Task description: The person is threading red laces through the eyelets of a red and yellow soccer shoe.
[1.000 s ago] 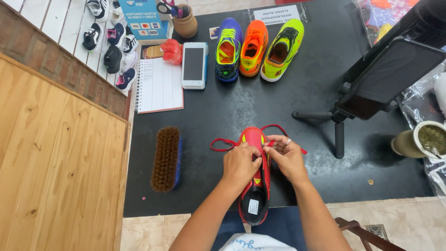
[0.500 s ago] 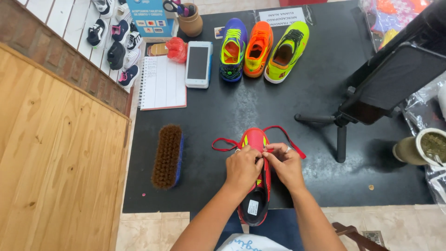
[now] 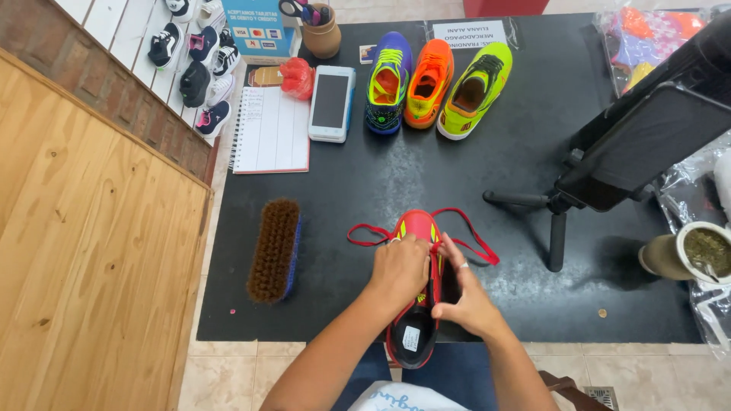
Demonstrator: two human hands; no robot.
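While my left hand (image 3: 400, 268) rests on the red shoe (image 3: 417, 304) at the lower middle of the frame, its fingers are closed on the red lace (image 3: 365, 237) over the tongue. My right hand (image 3: 464, 297) grips the shoe's side (fingers curled around the collar). On the black bench (image 3: 457, 175), a brown brush (image 3: 274, 250) lies to the left, near the shoe.
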